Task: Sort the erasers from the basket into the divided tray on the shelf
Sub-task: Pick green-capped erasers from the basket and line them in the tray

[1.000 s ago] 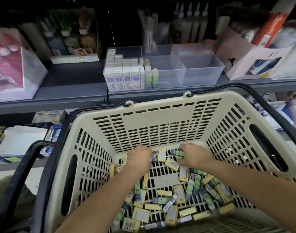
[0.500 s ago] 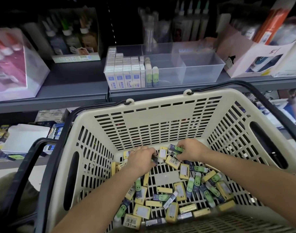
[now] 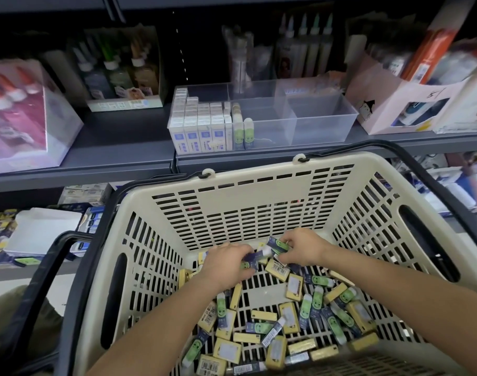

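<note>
Since one second ago the two hands have come a little closer together at the far end of the basket (image 3: pixel 255 196), and their fingers are now curled around erasers instead of lying on the pile. The left hand (image 3: pixel 226 267) grips a dark eraser with a green face (image 3: pixel 249 264); I cannot tell if it holds more than one. The right hand (image 3: pixel 303 246) pinches another green-faced eraser (image 3: pixel 279 245) between thumb and fingers, just above the pile. A white-tipped piece shows between the two hands, but which hand has it is not clear.

By my judgement, the task is only partly done. On the shelf (image 3: pixel 123 150) the divided tray (image 3: pixel 324 123) has its left compartment packed with white and blue erasers (image 3: pixel 198 134), standing upright in rows. Beside them, in the next compartment, only two green erasers (image 3: pixel 238 131) stand. I see no erasers in the compartments to the right.

Much is left. Many loose erasers (image 3: pixel 289 312) lie scattered on the basket floor, yellow ones and green-faced ones mixed together. No yellow eraser shows in the tray. It seems the person is now collecting the green kind, and the handful must be carried up to the tray next.
</note>
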